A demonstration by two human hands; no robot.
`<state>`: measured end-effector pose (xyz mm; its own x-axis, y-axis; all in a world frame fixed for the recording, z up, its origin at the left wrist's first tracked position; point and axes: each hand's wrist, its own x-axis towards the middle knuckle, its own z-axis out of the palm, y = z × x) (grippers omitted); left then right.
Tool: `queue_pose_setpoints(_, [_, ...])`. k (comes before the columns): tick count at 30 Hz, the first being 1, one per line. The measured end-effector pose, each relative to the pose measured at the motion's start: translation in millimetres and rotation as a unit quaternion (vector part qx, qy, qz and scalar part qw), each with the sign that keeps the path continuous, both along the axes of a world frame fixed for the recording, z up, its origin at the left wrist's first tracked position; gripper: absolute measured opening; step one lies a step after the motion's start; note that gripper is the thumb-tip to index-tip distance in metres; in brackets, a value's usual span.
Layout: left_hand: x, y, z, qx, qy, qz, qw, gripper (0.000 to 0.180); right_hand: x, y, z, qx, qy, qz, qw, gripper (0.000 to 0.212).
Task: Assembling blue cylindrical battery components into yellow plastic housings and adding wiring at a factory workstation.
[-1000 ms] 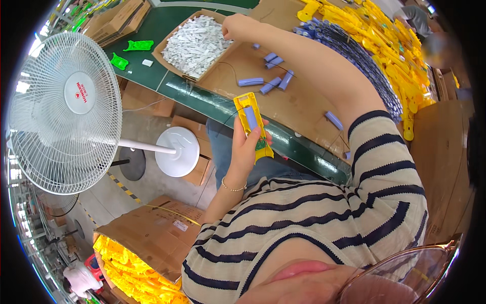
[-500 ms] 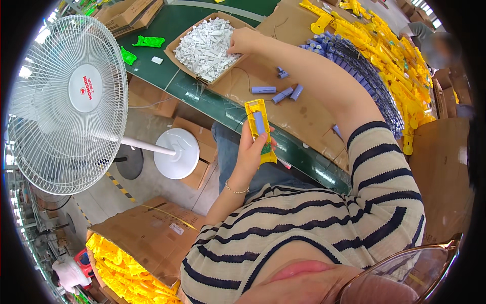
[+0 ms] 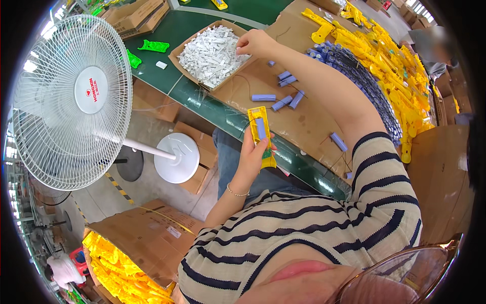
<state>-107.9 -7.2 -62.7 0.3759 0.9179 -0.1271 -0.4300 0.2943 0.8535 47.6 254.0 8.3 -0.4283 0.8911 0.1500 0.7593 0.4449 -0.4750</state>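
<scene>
My left hand (image 3: 253,151) is closed round a yellow plastic housing (image 3: 257,115) held above the near edge of the bench. Inside the housing lie a blue cylindrical battery (image 3: 260,128) and a small green circuit board (image 3: 266,153) near its lower end. Over the right rim of a cardboard box (image 3: 178,66) full of small white plastic pieces (image 3: 207,55), my right hand (image 3: 257,43) has its fingers pinched together. What they grip, if anything, is too small to make out. Several loose blue batteries (image 3: 264,98) lie on the cardboard sheet between my hands.
Stacked blue batteries (image 3: 354,76) and a heap of yellow housings (image 3: 400,76) fill the right of the bench (image 3: 223,114). Green shells (image 3: 154,46) lie left of the white pieces. A white fan (image 3: 91,91) stands at left, above a carton of yellow parts (image 3: 121,268). Another person (image 3: 66,268) is at lower left.
My right hand has lifted slightly out of the white pieces toward the box's right rim. The left hand still holds the housing, nearly unmoved. The whole view has shifted a little.
</scene>
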Motion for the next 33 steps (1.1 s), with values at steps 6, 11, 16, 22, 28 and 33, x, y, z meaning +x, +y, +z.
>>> queue_pose_setpoints(6, [-5, -1, 6, 0.003, -0.007, 0.028, 1.000, 0.039, 5, -44, 27, 0.017, 0.181, 0.025, 0.983, 0.020])
queue_pose_setpoints(11, [-5, 2, 27, 0.054, -0.017, 0.046, 0.997, 0.046, 34, -142, 65, 0.016, 0.365, 0.110, 0.925, 0.012])
queue_pose_setpoints(16, [8, -2, 63, 0.150, 0.013, 0.048, 0.987, 0.039, 56, -205, 67, -0.051, 0.509, 0.167, 0.843, 0.009])
queue_pose_setpoints(22, [33, -17, 85, 0.216, 0.031, 0.022, 0.976, 0.040, 70, -252, 62, -0.146, 0.690, 0.175, 0.687, 0.007])
queue_pose_setpoints(28, [46, -29, 90, 0.257, 0.048, 0.006, 0.965, 0.042, 74, -276, 62, -0.170, 0.726, 0.144, 0.650, 0.003])
queue_pose_setpoints(33, [55, -35, 92, 0.231, 0.090, 0.000, 0.969, 0.050, 66, -285, 54, -0.180, 0.710, -0.036, 0.680, 0.004])
